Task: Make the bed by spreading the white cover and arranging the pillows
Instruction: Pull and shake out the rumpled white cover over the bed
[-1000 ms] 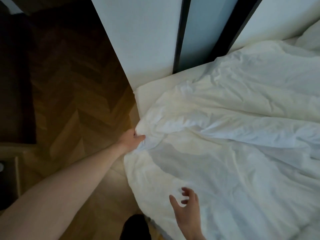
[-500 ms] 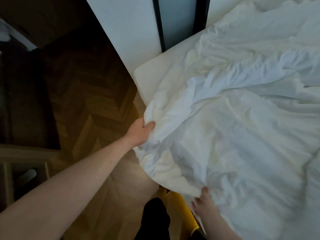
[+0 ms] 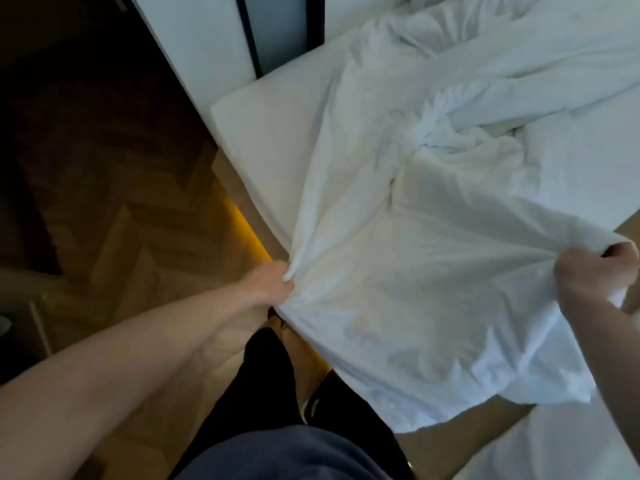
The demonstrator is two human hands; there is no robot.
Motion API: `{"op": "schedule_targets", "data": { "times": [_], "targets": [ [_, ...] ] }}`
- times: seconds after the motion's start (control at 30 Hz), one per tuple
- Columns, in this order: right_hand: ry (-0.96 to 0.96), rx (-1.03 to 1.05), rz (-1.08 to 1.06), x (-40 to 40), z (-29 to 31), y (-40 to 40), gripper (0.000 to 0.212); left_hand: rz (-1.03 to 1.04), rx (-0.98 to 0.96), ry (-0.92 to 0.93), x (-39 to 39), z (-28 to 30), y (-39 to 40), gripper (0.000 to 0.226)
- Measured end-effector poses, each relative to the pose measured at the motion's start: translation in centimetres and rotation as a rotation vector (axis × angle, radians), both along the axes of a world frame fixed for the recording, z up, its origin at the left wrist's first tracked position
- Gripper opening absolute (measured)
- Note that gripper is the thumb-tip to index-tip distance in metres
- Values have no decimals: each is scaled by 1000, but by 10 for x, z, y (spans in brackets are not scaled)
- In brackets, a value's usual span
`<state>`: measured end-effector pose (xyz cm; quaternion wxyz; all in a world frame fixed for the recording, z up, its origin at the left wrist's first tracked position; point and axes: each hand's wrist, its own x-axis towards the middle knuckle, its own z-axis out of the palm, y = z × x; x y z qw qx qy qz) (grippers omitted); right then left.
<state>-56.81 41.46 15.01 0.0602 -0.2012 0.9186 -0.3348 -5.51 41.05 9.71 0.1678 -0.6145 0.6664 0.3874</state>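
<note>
Right at the bottom of the frame we see a dark blue top (image 3: 291,455) and dark trouser legs (image 3: 266,382) planted on the herringbone wood floor (image 3: 114,237). Just above that, our two hands have the near edge of the white cover (image 3: 398,271) pulled out between them. The left hand (image 3: 272,282), middle left of the frame, has its fingers clamped on a bunched fistful of the cover's edge. The right hand (image 3: 588,271), at the right edge, is blurred, but its fingers look curled round another gathered handful. Between the two grips the cloth hangs slack, and its lower hem droops off the bed toward the floor in the lower right.

Further up, the cover lies crumpled in a twisted knot (image 3: 433,140) right of centre and runs on in ridges to the upper right. The bare mattress corner (image 3: 263,126) shows in the upper middle, uncovered, hard against the white wall panels with dark strips (image 3: 214,39). An amber glow (image 3: 242,223) runs under the bed's edge.

We judge this as the spreading step, barely begun. Next we need both grips kept firm, a lift and a shake to undo that twist, then the cover carried up the frame over the bare corner. We can see no pillows, so arranging them waits.
</note>
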Motion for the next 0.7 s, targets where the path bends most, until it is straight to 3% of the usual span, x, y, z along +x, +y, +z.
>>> {"op": "schedule_targets", "data": {
  "times": [0.07,0.13,0.23,0.27,0.4,0.5,0.7],
  "targets": [
    [51,326,184,-6,8,20,18,-219,135,-13,-52,0,33,18],
    [-22,581,379,3,-4,38,18,-406,241,-44,-92,-2,54,31],
    [-199,972,594,35,-38,56,64,-578,355,-120,-125,-5,61,26],
    [-232,1034,647,49,-44,55,70,-596,385,-160,-127,-6,57,24],
    [-324,909,774,110,-49,22,71,-606,379,-197,-119,-6,-7,34],
    [-331,786,805,147,-44,-27,69,-396,200,-146,-100,-2,-92,43],
    [-354,530,815,197,-46,-155,69,-44,-29,-25,-68,-20,-292,33]
  ]
}}
